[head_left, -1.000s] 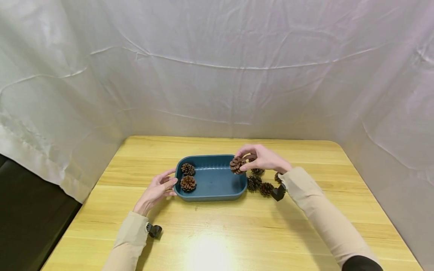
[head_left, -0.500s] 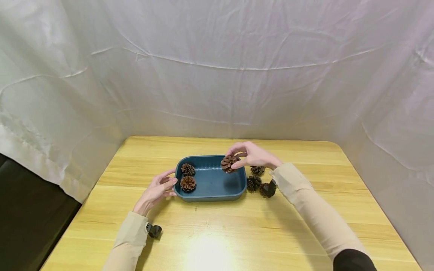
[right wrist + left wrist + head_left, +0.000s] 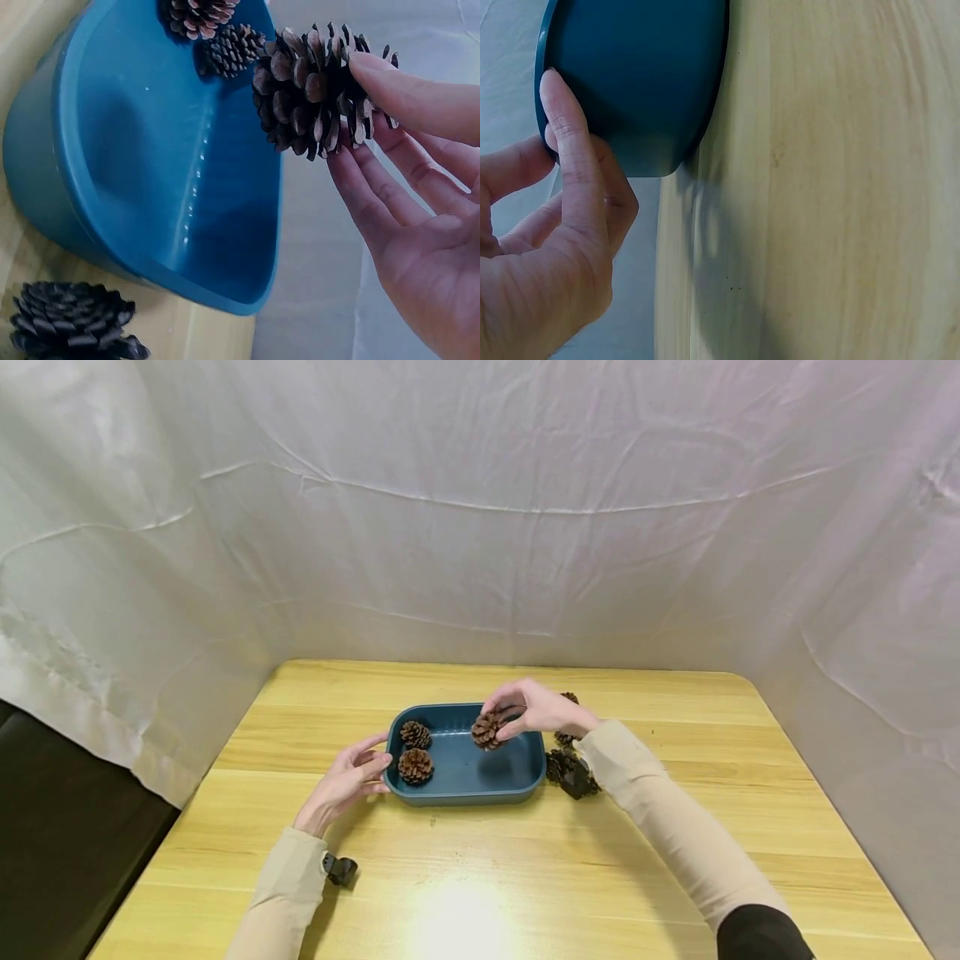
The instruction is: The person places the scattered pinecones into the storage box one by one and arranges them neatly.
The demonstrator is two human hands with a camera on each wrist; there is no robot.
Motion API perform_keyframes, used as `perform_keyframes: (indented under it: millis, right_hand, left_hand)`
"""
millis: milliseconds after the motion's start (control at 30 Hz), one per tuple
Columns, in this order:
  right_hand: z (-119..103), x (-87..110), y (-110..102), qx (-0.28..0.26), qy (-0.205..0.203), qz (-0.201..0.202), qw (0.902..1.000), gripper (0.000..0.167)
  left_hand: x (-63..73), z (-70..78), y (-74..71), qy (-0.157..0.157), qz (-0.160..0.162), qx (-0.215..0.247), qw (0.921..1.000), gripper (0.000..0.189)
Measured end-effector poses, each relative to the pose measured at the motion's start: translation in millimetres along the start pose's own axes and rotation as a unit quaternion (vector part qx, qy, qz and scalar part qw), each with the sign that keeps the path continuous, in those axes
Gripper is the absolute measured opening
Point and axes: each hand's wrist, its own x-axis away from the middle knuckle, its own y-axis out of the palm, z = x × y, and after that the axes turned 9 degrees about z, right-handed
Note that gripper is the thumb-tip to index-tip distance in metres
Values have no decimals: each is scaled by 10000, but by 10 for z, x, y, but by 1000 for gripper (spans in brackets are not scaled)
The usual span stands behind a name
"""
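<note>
A blue plastic tub (image 3: 465, 799) stands on the wooden table. My left hand (image 3: 349, 783) grips its left end, the thumb on the rim in the left wrist view and fingers against the outer wall. Over the tub's right half, my right hand (image 3: 536, 708) pinches a brown pine cone (image 3: 487, 732) between thumb and fingertips. That cone hangs above the tub floor, its shadow below it. Inside, at the left end, lie two pine cones, a darker one (image 3: 416, 735) at the back and a redder one (image 3: 416, 766) in front.
Several more pine cones (image 3: 558, 766) lie on the table (image 3: 675, 810) just right of the tub, partly hidden by my right wrist and its camera. A pale cloth (image 3: 495, 560) hangs behind the table and along its sides.
My right hand has carried its pine cone leftward, from the tub's right rim to farther over the inside. The left hand and the tub have stayed in place.
</note>
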Motion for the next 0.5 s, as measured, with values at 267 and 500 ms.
perform_keyframes:
  millis: [267,500]
  right_hand:
    - [23,-79,106,17,-39,-132,9999,37]
    - [8,-134,190,-124,111,-241,9996,36]
  left_hand:
    - [-2,-5,1,13,-10,-28,10000,62]
    - [-3,1,-4,-16,12,-53,10000,61]
